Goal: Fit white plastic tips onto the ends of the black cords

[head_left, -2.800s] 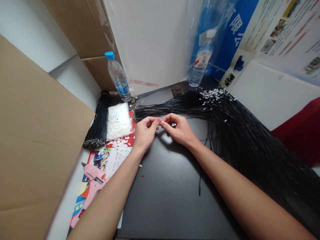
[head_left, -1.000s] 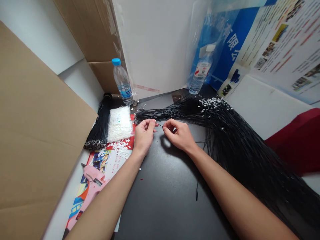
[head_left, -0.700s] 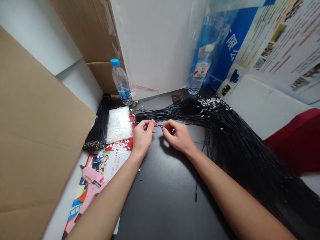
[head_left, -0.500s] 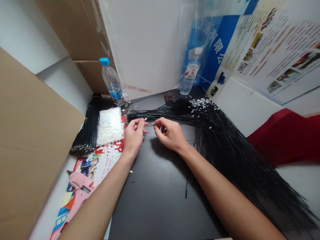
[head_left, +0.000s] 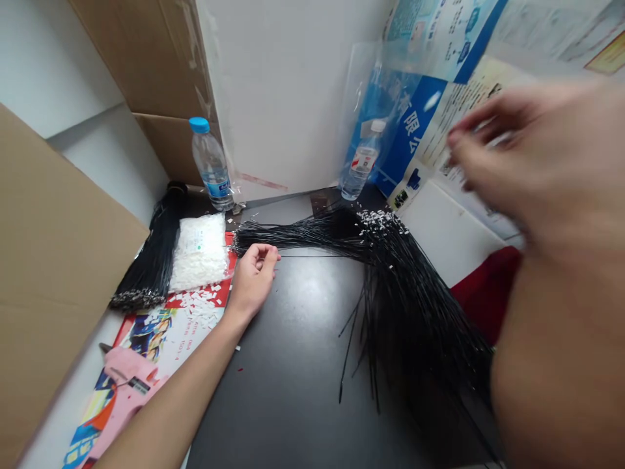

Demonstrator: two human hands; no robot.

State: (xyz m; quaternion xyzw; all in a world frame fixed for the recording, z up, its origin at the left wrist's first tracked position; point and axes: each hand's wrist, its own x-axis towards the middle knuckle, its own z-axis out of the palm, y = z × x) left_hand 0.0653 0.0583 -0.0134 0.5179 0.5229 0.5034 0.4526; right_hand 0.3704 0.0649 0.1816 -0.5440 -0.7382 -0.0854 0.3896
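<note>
My left hand hovers over the dark tabletop by the left end of a bundle of thin black cords. Its thumb and fingers are pinched together, and what they hold is hidden. A single black strand runs rightward from near its fingertips. My right hand, blurred by motion, is raised high at the right with its fingers closed. A small white blurred piece shows just beyond those fingertips; whether it is attached to something held is unclear. Below lies a large heap of black cords with small white tips.
A bag of white pieces lies left, with loose white pieces in front and another black cord bundle beside it. A pink glue gun lies nearer. Two water bottles stand behind; cardboard borders the left.
My right hand has left the spot beside my left hand and swung up and far right, above the cord heap. My left hand stays near the cord bundle's left end. The view has shifted slightly.
</note>
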